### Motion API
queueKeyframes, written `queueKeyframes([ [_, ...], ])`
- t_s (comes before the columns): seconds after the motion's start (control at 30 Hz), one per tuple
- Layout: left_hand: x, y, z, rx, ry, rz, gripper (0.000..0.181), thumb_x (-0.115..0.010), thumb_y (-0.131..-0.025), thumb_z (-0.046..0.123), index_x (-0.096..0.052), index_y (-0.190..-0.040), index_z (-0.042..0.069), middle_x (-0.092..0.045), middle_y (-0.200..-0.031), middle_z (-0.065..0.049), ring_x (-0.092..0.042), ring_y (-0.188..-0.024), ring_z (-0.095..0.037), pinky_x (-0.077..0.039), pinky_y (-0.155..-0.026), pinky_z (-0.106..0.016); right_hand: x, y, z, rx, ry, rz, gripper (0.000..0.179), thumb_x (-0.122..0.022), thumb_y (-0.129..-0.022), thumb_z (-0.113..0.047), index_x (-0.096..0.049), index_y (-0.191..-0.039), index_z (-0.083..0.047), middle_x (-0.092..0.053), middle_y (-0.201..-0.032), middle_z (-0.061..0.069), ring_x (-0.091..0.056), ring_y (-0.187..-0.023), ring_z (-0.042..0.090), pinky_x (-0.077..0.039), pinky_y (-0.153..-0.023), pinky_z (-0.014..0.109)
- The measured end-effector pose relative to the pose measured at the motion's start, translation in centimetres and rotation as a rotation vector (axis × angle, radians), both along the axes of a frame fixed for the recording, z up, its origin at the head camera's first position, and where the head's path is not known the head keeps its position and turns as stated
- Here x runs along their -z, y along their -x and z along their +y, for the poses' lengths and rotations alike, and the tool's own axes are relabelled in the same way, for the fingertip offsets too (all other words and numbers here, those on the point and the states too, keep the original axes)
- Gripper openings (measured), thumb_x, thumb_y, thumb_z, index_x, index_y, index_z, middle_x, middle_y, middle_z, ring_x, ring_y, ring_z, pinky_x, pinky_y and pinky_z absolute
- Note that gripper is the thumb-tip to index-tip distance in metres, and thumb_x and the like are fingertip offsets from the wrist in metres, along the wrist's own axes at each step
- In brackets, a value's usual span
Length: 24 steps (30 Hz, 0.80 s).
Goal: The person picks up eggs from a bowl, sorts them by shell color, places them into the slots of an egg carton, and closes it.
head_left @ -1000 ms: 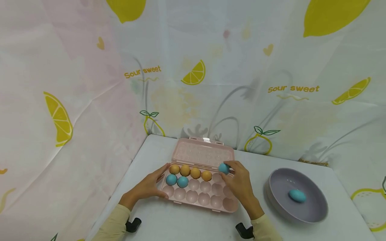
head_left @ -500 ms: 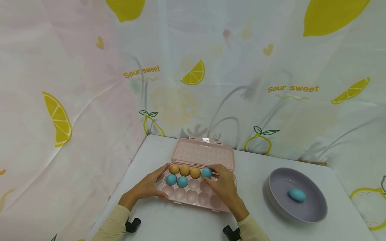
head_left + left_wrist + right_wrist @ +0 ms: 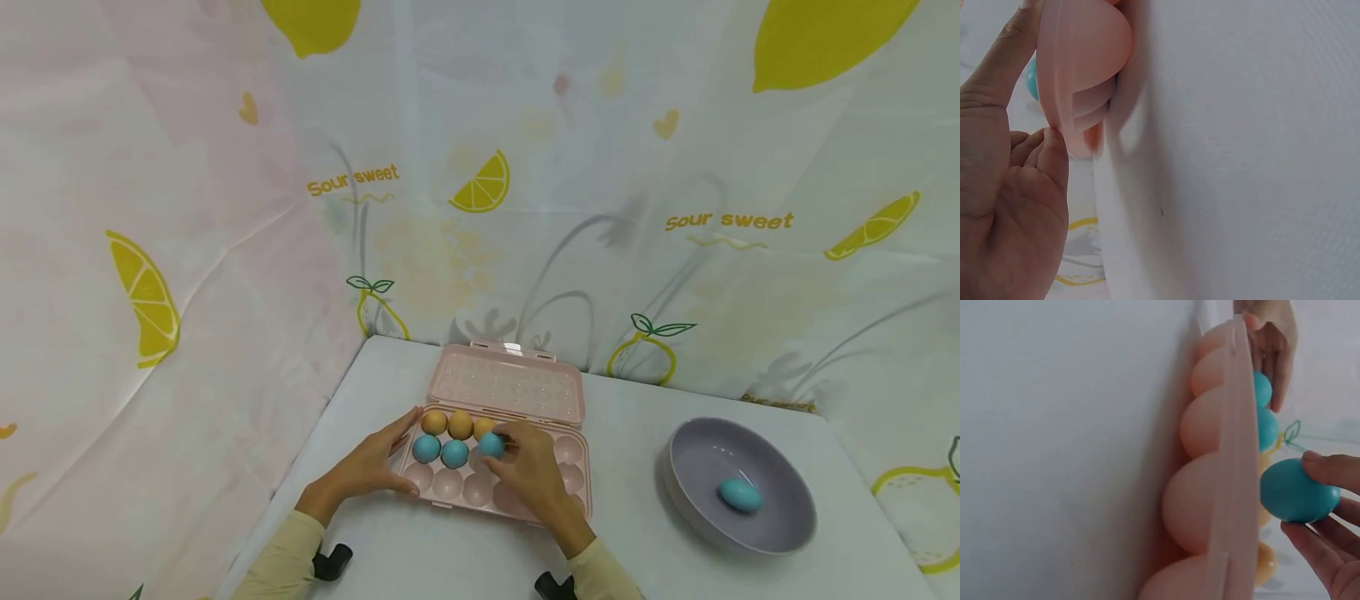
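A pink egg carton (image 3: 447, 482) lies with its lid (image 3: 506, 387) folded back. Along its back row sit yellow eggs (image 3: 460, 425); my right hand hides part of that row. Two blue eggs (image 3: 454, 453) occupy the left of the middle row. My right hand (image 3: 529, 465) pinches another blue egg (image 3: 491, 444) over the cup beside them. In the right wrist view this egg (image 3: 1294, 490) appears above the carton rim, between thumb and fingers. My left hand (image 3: 369, 462) holds the carton's left end, thumb at the front and fingers towards the back.
A grey-purple bowl (image 3: 686, 500) stands to the right on the white table (image 3: 420, 558), with one blue egg (image 3: 740, 494) inside. A lemon-printed cloth (image 3: 570, 167) hangs close behind the table and along its left side.
My right hand has carried the blue egg leftward, from over the back row's right part to the middle row. My left hand stays on the carton's left end.
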<state>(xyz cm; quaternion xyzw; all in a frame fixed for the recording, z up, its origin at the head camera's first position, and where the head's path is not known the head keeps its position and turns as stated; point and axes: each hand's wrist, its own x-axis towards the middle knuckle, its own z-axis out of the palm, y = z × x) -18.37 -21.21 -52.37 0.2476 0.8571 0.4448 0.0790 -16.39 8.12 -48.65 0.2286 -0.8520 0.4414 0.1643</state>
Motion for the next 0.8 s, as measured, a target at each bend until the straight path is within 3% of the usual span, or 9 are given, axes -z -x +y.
queueKeyframes([
  [0.3,0.1,0.0,0.0,0.003,0.009,0.010,0.127,-0.090,-0.060,0.044,-0.015,-0.157,0.010,-0.021,-0.160,-0.008,-0.023,-0.145,-0.027,-0.033,-0.111,-0.037,1.7,-0.2,-0.6,0.053,-0.068,-0.060,0.040,-0.088,-0.072,-0.013,-0.067,-0.106,-0.007,-0.064,-0.098,0.000,-0.066,-0.089,0.014,-0.059,-0.078,0.024],
  [0.8,-0.1,-0.1,-0.1,0.003,-0.020,0.011,0.125,-0.092,-0.059,0.035,-0.018,-0.156,0.011,-0.023,-0.160,-0.007,-0.023,-0.145,-0.024,-0.033,-0.111,-0.038,2.9,0.1,-1.1,0.083,-0.159,-0.049,0.038,-0.087,-0.074,-0.016,-0.068,-0.106,-0.009,-0.063,-0.094,-0.003,-0.059,-0.085,0.012,-0.057,-0.076,0.025],
])
